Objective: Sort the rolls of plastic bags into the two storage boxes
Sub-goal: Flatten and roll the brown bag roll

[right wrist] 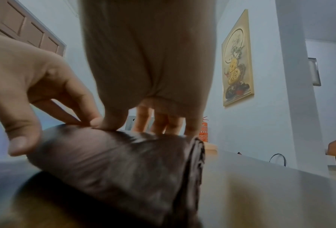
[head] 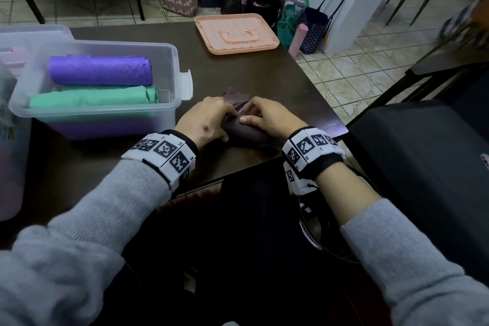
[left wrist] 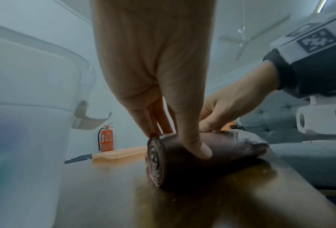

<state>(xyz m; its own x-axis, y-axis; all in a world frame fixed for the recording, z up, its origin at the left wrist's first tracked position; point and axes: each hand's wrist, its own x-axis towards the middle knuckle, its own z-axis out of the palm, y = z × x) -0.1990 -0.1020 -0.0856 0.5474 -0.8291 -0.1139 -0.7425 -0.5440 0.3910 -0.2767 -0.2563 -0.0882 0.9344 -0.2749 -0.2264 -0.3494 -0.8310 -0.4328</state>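
Observation:
A dark brown roll of plastic bags (head: pixel 247 136) lies on the dark table (head: pixel 238 71) near its front edge. My left hand (head: pixel 217 119) grips its left end, thumb on the near side and fingers over the far side, as the left wrist view shows (left wrist: pixel 181 135). My right hand (head: pixel 260 116) holds the right part, thumb on top. A loose flap of the bag (head: pixel 235 99) sticks out beyond the fingers. The clear storage box (head: pixel 176 61) to the left holds a purple roll (head: pixel 100 70) and a green roll (head: pixel 90 99).
A second clear box (head: pixel 10 140) with pink contents stands at the far left edge. A peach lid (head: pixel 235 33) lies at the back of the table. Bags stand on the tiled floor behind. A dark seat (head: pixel 423 167) is on the right.

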